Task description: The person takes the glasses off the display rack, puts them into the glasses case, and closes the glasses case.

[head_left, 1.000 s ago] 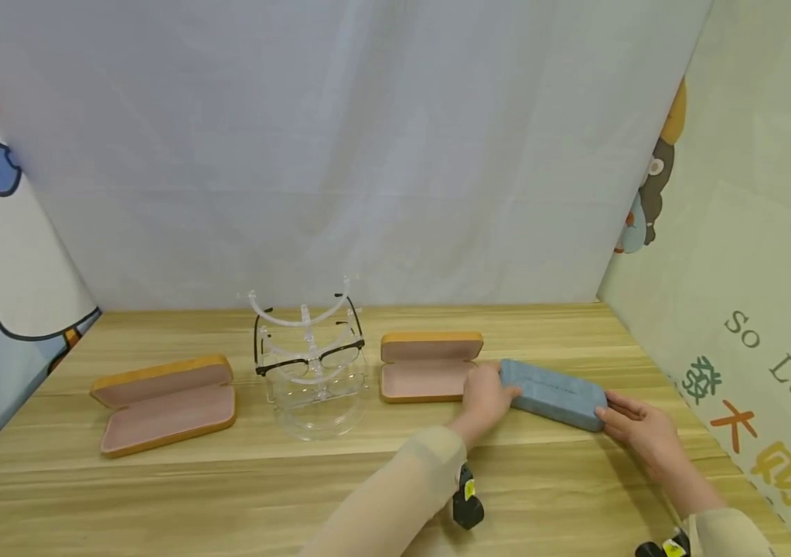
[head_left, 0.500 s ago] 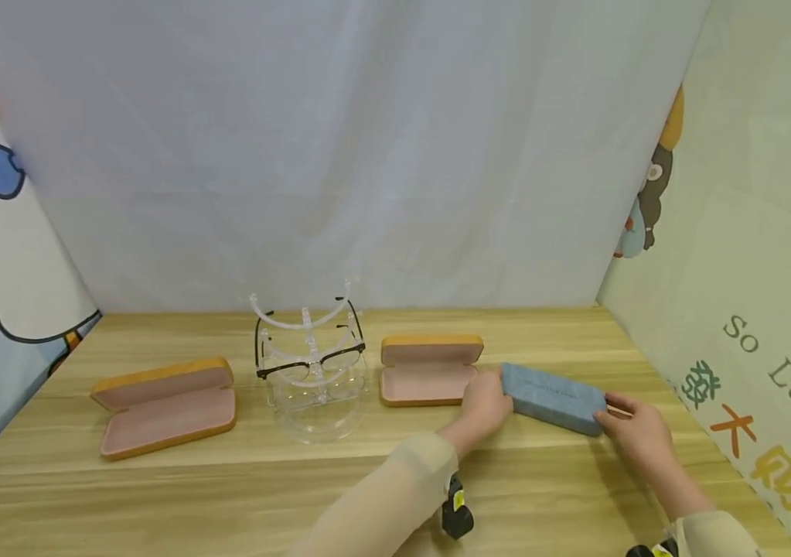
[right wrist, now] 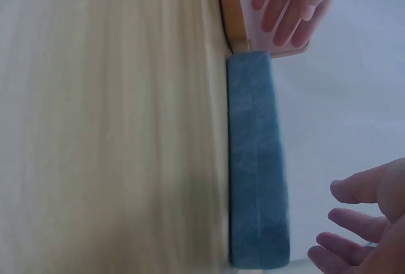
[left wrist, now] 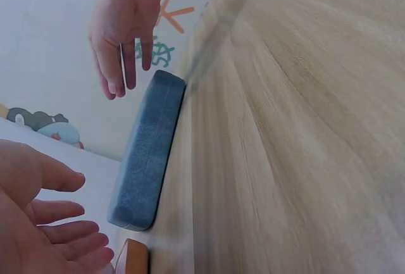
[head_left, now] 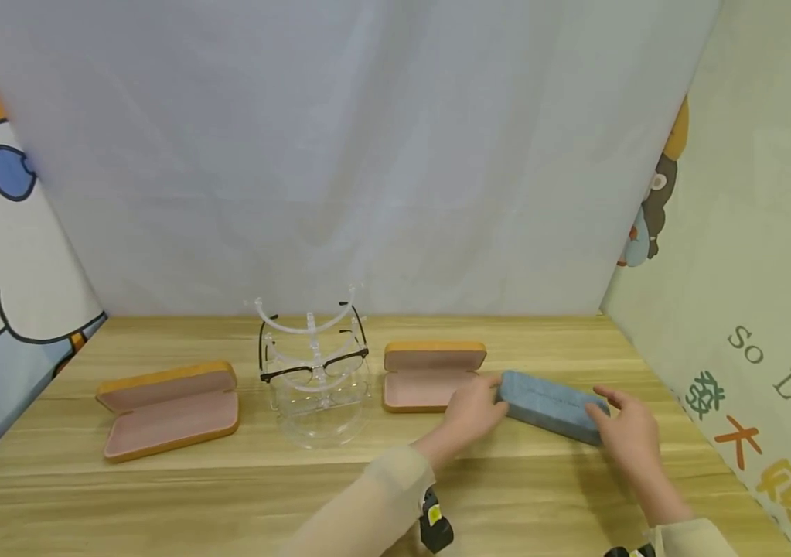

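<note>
A closed blue glasses case (head_left: 554, 407) lies at a slant on the right side of the table. My left hand (head_left: 472, 408) is by its left end, fingers spread and relaxed, with a gap to the case in the left wrist view. By the right end hovers my right hand (head_left: 628, 433), its thumb and fingers apart; the right wrist view shows it off the blue case (right wrist: 256, 160). Left of the blue case stands an orange glasses case (head_left: 434, 357) with its lid up and a bare pink lining, partly overlapped by my left hand.
A clear display stand (head_left: 315, 329) holds black-framed glasses (head_left: 298, 371) and a second, thin-framed pair lower down. Another orange case (head_left: 171, 414), lid raised, stands at the left. A grey-white cloth (head_left: 367, 155) hangs behind the wooden table (head_left: 193, 503).
Both hands have come away from the blue case, the left drawing back to the left and the right lifting its fingers off the right end. The case stays in place.
</note>
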